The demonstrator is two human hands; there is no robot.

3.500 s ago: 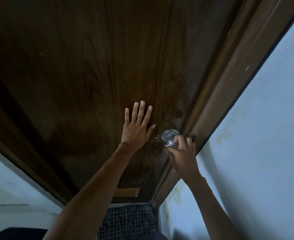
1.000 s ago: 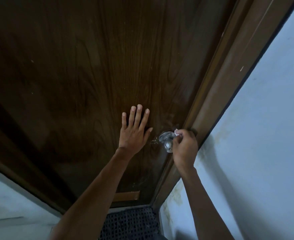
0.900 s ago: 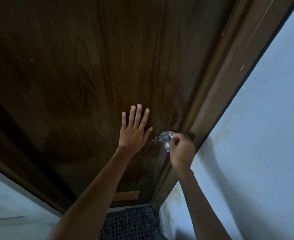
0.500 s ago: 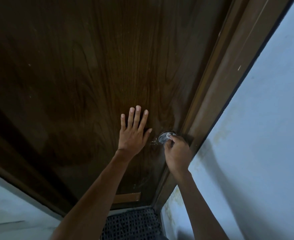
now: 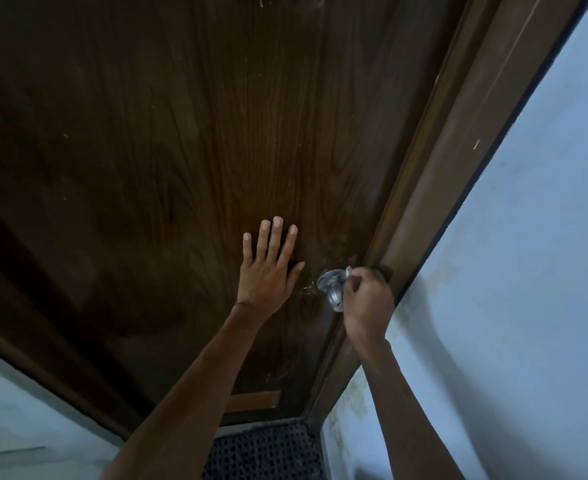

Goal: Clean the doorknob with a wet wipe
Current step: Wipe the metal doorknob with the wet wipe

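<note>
Doorknob (image 5: 334,295) on latch edge of door (image 5: 181,161), just left of frame (image 5: 458,174), stem pointing out toward camera and slightly down. Nearest: perforated mat (image 5: 264,452) at door foot, both forearms reaching up. Right hand (image 5: 367,303) against knob from its right side, fingers curled, pinching small white wet wipe (image 5: 348,271) at knob's top-right, up by the base plate. Ball end of knob exposed, left of the knuckles. Left hand (image 5: 264,278) flat on door panel just left of knob, not touching it, fingers straight and a little apart. Judgement: wiping underway at base/neck area; left face and front of ball probably not done yet. Next move needs a wrap round the stem axis, sweeping wipe leftward and toward camera. Right hand clearly the nearer one; left only bracing. Risk: small wipe, easy to lose from the pinch. Farthest: pale wall (image 5: 545,271) right of frame.
</note>
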